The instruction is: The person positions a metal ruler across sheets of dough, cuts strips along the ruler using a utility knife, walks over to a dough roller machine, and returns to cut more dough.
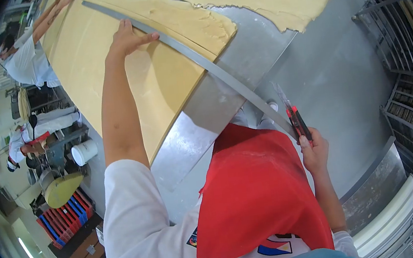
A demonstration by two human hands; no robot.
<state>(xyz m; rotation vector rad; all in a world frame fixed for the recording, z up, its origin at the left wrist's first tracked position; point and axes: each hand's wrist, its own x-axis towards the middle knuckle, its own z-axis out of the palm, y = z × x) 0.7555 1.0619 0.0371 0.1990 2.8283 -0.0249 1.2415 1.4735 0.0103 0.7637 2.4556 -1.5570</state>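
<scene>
Leaning over a metal table (187, 136) in a red apron (267, 188), with a broad sheet of dough (160, 83) spread along it. Pressing a long metal ruler (234, 82) against the dough with the left hand (131, 39) — thumb stretched wide from the fingers, touching the ruler, not wrapped around it. Gripping a red-and-black knife (299, 126) in the right hand (315, 152), fingers curled around the handle, blade pointing away, clear of the dough. Meeting the right hand at the ruler's near end, out past the table edge; cannot tell about a grip on it there. Lying beyond the ruler, more dough (178, 17) with a ragged edge. Seen at upper left, another person (30, 60) in white, arms stretched towards the dough's far end.
</scene>
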